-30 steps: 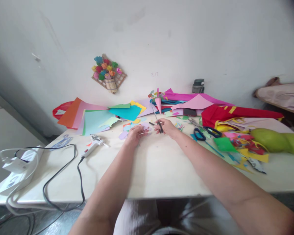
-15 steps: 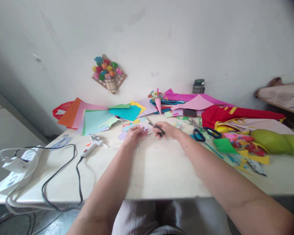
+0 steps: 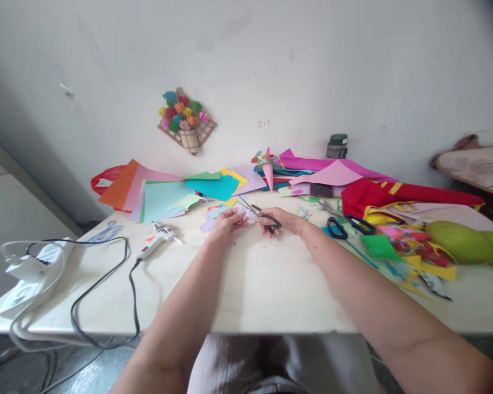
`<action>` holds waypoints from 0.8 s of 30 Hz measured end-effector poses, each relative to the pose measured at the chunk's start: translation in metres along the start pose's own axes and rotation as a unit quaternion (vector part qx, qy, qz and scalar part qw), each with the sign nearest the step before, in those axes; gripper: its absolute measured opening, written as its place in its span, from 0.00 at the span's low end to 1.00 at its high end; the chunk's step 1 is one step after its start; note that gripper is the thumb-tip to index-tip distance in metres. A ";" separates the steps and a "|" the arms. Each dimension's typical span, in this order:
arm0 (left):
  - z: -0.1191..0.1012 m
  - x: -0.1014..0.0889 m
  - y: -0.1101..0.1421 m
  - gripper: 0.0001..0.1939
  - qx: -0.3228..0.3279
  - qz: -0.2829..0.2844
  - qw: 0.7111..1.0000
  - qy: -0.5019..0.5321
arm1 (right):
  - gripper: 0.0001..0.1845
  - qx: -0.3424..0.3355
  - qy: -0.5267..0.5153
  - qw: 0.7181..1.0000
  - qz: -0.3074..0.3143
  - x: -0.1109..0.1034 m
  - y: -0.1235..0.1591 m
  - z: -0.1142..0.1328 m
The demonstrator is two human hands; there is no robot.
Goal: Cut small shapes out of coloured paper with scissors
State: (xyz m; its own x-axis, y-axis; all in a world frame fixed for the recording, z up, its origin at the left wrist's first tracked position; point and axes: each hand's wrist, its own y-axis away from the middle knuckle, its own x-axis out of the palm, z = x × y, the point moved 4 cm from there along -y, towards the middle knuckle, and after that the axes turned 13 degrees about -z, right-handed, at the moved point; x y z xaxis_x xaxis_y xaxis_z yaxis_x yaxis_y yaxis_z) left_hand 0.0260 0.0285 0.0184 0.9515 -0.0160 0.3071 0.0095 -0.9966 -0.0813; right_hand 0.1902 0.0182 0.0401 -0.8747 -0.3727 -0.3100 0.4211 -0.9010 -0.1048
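Your held scissors (image 3: pixel 256 209) have black handles, your scrap (image 3: pixel 244 212) is lavender; right, the spare scissors (image 3: pixel 345 217) have dark blue handles, the red cloth (image 3: pixel 419 192) yellow stripes. Far left, you see orange paper (image 3: pixel 117 189).

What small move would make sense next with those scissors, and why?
Perhaps ease the left hand slightly away before closing the scissors: the right hand holds them with their blades slanting toward the left, close beside the other hand's fingertips.
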 end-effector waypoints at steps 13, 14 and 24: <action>-0.001 0.002 -0.001 0.13 -0.007 0.009 1.000 0.006 | 0.16 0.012 0.027 0.999 0.019 0.000 0.003 0.002; -0.002 0.002 -0.001 0.13 -0.007 0.007 1.000 0.005 | 0.16 0.012 0.032 0.999 0.019 0.000 0.003 0.002; -0.004 0.001 0.001 0.14 -0.010 -0.008 1.000 -0.003 | 0.14 0.022 0.060 0.998 0.020 -0.001 0.002 -0.001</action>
State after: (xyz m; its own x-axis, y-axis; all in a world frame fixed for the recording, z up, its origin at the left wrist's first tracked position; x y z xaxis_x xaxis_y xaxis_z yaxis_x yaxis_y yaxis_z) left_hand 0.0259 0.0276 0.0225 0.9534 0.0014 0.3018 0.0192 -0.9982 -0.0562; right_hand 0.1922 0.0175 0.0392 -0.8210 -0.3822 -0.4242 0.4425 -0.8954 -0.0497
